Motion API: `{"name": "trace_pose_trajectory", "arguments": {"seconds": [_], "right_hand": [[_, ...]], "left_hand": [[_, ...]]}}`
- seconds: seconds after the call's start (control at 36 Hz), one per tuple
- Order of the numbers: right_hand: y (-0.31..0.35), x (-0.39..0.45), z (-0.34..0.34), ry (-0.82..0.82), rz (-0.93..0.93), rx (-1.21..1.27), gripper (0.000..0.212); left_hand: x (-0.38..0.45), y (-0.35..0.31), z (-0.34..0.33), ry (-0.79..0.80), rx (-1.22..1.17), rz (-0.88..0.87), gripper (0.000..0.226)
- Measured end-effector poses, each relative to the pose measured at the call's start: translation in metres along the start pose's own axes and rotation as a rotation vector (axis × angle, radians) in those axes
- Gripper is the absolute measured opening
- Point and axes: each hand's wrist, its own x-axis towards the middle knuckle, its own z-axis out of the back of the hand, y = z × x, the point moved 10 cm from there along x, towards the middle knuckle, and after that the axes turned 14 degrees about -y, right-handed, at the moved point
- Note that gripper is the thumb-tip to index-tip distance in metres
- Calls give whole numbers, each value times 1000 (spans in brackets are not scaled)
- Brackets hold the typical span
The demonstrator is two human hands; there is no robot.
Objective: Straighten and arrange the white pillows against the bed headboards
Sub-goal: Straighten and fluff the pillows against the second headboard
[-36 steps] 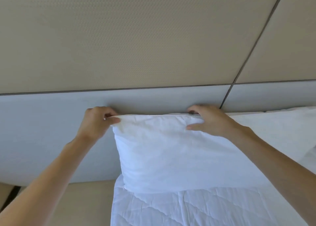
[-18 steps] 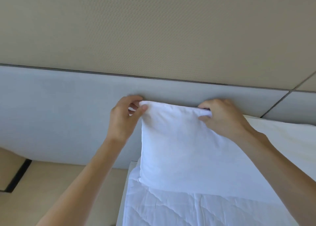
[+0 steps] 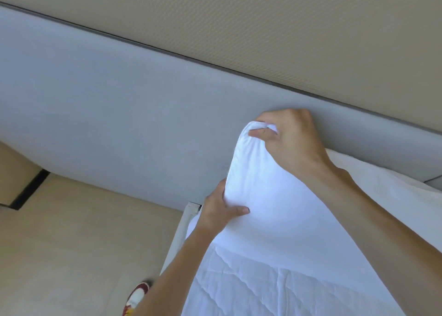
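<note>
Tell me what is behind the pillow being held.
The grey headboard stands behind the pillow. Whether they touch is hidden by the pillow and the right hand.

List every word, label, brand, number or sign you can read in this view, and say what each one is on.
None can be read. The white pillow, quilted bedcover, grey headboard and beige wall panel carry no visible text. The red-and-white shoe at the bottom edge has markings too blurred to read.
</note>
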Motion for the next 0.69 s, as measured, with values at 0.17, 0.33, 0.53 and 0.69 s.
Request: {"name": "trace_pose_trajectory", "arguments": {"seconds": [0.17,0.33,0.53,0.69], "right_hand": [[2,-3,15,-105,7,66,30],[3,-3,25,-140,-22,113,15],[3,3,29,-159,-23,44,19],[-5,7,31,-177,-61,-32,24]], "left_hand": [[-4,72,14,-123,61,107,46],[5,128,34,-269,231,67,35],[10,158,49,-400,361,63,36],[10,155,54,-447,428,39,46]]}}
